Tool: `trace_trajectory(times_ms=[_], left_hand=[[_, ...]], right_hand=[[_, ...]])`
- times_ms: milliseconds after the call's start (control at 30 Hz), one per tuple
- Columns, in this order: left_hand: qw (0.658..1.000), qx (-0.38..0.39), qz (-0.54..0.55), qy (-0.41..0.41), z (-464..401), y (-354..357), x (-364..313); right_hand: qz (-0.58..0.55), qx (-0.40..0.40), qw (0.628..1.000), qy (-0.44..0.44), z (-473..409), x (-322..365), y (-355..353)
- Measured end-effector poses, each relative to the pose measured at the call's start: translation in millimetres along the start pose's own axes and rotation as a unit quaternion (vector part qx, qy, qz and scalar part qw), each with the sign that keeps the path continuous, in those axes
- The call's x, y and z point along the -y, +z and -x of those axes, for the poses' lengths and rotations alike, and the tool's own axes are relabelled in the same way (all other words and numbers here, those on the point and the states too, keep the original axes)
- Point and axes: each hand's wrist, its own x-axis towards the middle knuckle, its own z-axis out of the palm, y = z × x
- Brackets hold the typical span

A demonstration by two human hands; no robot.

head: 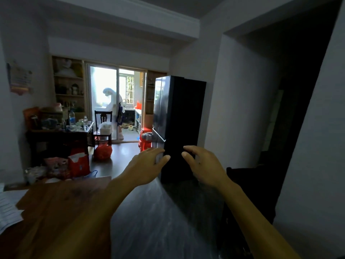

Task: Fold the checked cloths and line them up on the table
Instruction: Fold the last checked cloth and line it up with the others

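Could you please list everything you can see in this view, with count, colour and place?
wooden table: one, brown, lower left foreground.
pale cloth: one, whitish with faint lines, on the table's left edge, cut off by the frame.
fridge: one, black, tall, centre, beyond the hands.
side table: one, dark, by the left wall, cluttered with bottles and bags.
chair: one, dark wood, before the glass door.
red bag: one, on the floor near the chair.
red cartons: about two, on the floor beside the side table.
shelves: one unit, wooden, left of the glass door.
left hand: one, raised, fingers loosely curled, empty grip.
right hand: one, raised alongside, empty grip.
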Motion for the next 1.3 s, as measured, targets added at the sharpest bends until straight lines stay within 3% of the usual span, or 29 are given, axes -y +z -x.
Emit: trace_trajectory(times_ms=[567,767,1033,1300], left_hand=[[0.995,-0.079,0.023,-0.048,-224.8,64.7,116.9],[0.991,-0.115,0.023,-0.062,-295.4,108.9,154.6],[0.990,-0.093,-0.045,-0.098,-425.4,168.6,181.7],[0.977,-0.148,-0.061,-0.139,-534.7,184.4,227.8]], right_hand=[[-0.004,-0.001,1.000,-0.022,-242.9,-130.4,74.4],[-0.019,0.048,0.998,-0.031,-321.6,-188.1,125.6],[-0.048,0.038,0.997,-0.053,-438.3,-294.9,165.2],[-0.114,0.045,0.990,-0.074,-557.9,-365.8,196.1]])
